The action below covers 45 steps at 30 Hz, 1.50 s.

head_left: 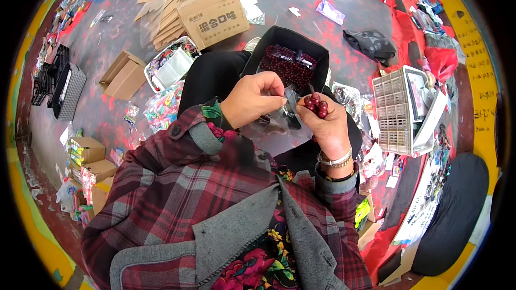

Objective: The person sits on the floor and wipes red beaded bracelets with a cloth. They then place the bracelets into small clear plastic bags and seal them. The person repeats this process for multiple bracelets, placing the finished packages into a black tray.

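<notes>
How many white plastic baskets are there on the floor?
2: one white basket right of the hands, holding a flat frame, and another basket at upper left beside the big cardboard box. Clutter may hide others.

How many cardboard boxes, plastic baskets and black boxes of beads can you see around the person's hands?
Big cardboard boxes: 1
White plastic baskets: 1
Black boxes of dark red beads: 1
Total: 3

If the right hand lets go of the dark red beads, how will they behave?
The beads look round and glossy, so loose ones would probably roll and slip. They sit bunched in the right hand, perhaps joined; then they would hang limp. They seem small and likely light.
</notes>
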{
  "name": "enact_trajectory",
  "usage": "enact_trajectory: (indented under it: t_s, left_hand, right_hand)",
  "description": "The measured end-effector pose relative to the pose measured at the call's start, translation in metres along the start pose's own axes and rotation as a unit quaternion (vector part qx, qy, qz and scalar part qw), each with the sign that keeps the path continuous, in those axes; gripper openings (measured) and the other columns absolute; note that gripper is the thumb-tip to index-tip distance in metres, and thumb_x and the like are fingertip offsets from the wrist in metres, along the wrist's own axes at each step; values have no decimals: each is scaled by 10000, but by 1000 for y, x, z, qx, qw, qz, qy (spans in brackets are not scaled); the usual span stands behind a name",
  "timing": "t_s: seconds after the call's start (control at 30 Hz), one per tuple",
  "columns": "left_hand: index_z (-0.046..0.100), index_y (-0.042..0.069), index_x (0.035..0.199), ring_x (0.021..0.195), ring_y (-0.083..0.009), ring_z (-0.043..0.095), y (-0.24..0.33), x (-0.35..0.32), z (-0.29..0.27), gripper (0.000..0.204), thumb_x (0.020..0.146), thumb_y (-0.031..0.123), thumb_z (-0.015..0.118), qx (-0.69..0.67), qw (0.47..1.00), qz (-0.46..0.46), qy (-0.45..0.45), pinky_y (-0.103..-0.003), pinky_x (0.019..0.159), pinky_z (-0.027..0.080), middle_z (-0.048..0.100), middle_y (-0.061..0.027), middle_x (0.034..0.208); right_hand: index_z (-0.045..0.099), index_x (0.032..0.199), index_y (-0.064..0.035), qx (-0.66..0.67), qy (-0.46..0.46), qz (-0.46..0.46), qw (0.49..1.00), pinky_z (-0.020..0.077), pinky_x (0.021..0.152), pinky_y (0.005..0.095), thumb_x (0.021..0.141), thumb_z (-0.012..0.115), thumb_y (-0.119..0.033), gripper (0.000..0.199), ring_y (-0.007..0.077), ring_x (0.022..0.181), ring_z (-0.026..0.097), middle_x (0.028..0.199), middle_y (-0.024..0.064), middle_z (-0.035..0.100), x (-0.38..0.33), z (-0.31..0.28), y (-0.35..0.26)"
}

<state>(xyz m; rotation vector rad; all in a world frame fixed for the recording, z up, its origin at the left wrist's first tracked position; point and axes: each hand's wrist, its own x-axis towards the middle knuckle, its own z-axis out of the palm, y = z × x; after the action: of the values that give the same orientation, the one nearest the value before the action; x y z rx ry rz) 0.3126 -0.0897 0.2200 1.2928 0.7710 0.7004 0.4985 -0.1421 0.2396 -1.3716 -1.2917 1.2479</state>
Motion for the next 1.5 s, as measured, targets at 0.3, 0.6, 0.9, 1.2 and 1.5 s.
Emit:
enact_trajectory:
  t_s: [0.3,0.6,0.9,1.2,1.5]
  left_hand:
    - [516,10,863,759,-91,509,-14,3,6,225,667,-82,456,50,998,33,36,-225,695,428,518,-22,803]
    - [579,16,833,727,-234,554,-14,-1,6,202,662,-24,479,283,948,121,77,-316,656,443,558,-122,810]
    - [586,9,884,745,-170,572,-13,-1,0,215,704,-43,481,291,946,137,30,-272,687,456,577,-102,848]
    - [576,-11,901,714,-122,579,-24,2,0,127,816,49,503,221,973,56,28,-262,653,452,608,-88,781]
    - [596,-18,853,695,-97,579,-29,9,-13,121,820,78,529,255,963,22,85,-239,647,455,623,-55,744]
  right_hand:
    - [568,761,-13,-98,8,-74,992,387,513,235,738,625,-30,64,79,549,421,597,31,457,1,10,6]
    - [583,795,-15,-138,-8,-124,983,402,526,233,718,641,-33,98,92,558,466,622,49,500,1,15,4]
    - [586,778,-17,-26,11,-44,999,369,514,186,780,597,-22,12,18,585,428,636,-59,495,2,5,5]
    - [591,803,-18,45,22,40,998,368,525,175,780,601,-50,40,18,613,455,681,-44,523,8,3,14]
    - [385,1185,10,437,-5,195,878,520,643,265,842,515,-60,373,186,729,610,802,67,603,23,-36,91]
